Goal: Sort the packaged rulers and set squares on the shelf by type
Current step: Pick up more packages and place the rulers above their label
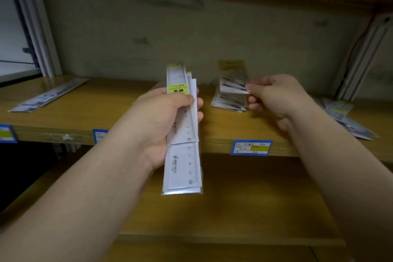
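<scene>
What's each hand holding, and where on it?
Left hand grips the ruler packs around their middle; right hand pinches a small pack by its lower right corner.

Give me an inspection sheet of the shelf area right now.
Surface: wooden shelf, blue price tags on its front edge.
Job's things: bundle of packaged rulers held upright; small packet lifted over a stack of packets; long rulers lying at left; more packets at right.
Clutter: nothing seen.
Hands: left hand grips the bundle; right hand pinches the small packet.
Cables: red wire along the right upright.
Surroundings: grey back wall, lower shelf.
</scene>
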A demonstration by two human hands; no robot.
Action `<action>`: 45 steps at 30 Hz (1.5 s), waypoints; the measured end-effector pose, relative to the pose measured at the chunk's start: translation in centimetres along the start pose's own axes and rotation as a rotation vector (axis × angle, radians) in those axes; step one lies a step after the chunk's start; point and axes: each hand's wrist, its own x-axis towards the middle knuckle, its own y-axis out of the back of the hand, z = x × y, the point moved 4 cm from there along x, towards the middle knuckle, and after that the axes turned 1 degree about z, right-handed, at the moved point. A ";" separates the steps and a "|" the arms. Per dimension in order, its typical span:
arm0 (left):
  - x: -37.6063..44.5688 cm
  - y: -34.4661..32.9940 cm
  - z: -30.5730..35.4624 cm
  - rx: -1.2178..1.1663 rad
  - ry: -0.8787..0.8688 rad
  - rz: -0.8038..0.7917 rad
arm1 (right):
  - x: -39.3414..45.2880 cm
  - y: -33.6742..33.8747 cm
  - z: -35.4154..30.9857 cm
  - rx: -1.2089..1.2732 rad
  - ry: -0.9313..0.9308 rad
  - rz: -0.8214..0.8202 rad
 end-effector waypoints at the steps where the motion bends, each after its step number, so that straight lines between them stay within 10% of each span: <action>1: 0.1 0.1 0.0 0.005 0.000 0.006 | 0.5 0.0 0.3 -0.027 -0.025 0.005; 11: 0.6 -0.1 -0.3 -0.021 0.082 -0.019 | 2.0 -0.8 0.8 -0.570 0.084 0.026; 24: 1.2 0.9 0.3 0.043 0.119 -0.049 | -0.3 -1.5 -0.5 -0.547 0.168 0.051; 35: 1.4 1.4 2.0 0.003 0.079 0.000 | -6.1 -8.4 -4.8 -0.048 0.072 -0.443; 45: 0.6 3.6 3.0 -0.064 0.100 0.125 | -7.4 -12.1 -4.6 0.102 -0.028 -0.295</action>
